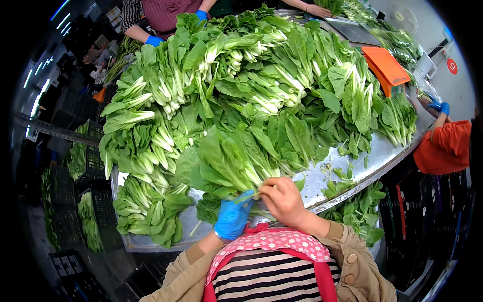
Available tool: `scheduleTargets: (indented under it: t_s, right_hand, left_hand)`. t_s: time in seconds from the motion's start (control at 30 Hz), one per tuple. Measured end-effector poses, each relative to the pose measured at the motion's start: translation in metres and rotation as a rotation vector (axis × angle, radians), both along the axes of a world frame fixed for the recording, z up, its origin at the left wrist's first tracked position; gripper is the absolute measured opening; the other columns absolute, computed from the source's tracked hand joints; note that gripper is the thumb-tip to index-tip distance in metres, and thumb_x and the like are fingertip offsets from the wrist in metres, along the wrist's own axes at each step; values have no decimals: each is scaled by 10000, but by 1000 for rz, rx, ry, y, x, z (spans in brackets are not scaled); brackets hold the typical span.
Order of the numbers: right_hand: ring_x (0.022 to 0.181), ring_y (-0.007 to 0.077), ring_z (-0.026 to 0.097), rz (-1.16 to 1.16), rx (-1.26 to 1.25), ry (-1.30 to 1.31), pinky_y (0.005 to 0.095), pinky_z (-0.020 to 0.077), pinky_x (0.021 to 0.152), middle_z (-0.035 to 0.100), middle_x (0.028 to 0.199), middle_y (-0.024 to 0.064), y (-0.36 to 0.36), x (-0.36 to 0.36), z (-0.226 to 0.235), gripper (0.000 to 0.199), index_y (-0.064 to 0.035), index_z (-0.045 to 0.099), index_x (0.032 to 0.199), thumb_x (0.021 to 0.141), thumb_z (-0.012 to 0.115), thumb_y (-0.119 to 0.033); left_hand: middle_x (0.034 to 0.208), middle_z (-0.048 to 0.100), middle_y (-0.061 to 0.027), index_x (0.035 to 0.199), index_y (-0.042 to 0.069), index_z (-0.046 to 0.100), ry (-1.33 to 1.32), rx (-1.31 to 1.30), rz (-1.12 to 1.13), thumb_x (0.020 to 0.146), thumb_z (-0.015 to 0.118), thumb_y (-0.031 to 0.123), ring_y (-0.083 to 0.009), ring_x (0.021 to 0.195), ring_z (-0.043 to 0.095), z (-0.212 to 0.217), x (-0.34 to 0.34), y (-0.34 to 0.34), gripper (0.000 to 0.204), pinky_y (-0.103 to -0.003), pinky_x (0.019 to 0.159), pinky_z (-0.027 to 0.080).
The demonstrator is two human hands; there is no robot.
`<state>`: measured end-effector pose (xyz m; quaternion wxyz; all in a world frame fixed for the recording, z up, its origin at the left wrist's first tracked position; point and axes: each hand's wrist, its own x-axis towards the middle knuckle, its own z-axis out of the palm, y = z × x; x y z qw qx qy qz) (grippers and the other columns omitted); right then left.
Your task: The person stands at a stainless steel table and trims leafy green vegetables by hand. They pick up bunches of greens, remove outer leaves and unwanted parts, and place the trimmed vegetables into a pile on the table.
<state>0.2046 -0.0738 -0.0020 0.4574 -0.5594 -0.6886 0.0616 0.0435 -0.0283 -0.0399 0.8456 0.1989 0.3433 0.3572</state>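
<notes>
Left hand (232,217), in a blue glove, is gripping the stem end of a leafy green bunch (224,163) at lower centre of the frame; fingers are curling tight around the stems. Right hand (284,201), bare, is sitting just beside it to the right, fingers (267,190) pinching narrow on the same stem ends, touching the bunch. The bunch is fanning up and left from both hands, leaves overlapping the front edge of the big pile.

Pile of bok choy and leafy greens (251,85) is covering most of the metal desk (347,168), running from centre to the top of the frame. Bare desk is showing at lower right of the pile, with loose leaf scraps (337,183) lying on it.

Orange tray (386,66) is sitting at upper right, on the pile's edge. Another person's blue-gloved hand (443,107) with an orange sleeve is reaching in at the right edge. A third person's blue-gloved hands (154,40) are working at upper left, behind the pile. Dark crates (93,166) holding greens are stacking along the left side, below desk level.
</notes>
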Motion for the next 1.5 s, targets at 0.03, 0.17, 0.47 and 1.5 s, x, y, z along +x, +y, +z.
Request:
scheduleTargets:
  t_s: [0.03,0.17,0.47,1.5]
  right_hand:
    - [777,283,551,22,6,-42,346,437,671,565,889,108,0,-2,0,241,-17,571,894,668,653,4]
    - [798,265,559,122,43,-96,345,437,678,568,930,104,2,-5,-1,227,-28,590,870,654,650,8]
    - [781,264,566,287,-210,-13,348,442,689,580,809,85,-10,-4,-10,211,-41,606,866,686,683,-121]
    - [857,142,574,41,-452,1558,310,517,758,570,998,97,13,21,-22,366,17,428,1107,803,627,-34]
  left_hand:
    - [1067,561,-61,1195,55,449,2,10,5,834,551,15,-163,967,558,0,0,-1,377,-298,828,467]
    - [1024,563,-39,1143,58,487,21,-109,48,833,569,30,-138,907,560,17,5,0,322,-259,768,468]
    - [819,600,-111,959,-12,561,-75,-168,290,835,556,119,-222,778,577,0,-24,31,180,-345,751,475]
    - [981,536,-76,1081,-15,480,-264,160,159,782,631,197,-207,927,503,51,-26,20,396,-363,888,391]
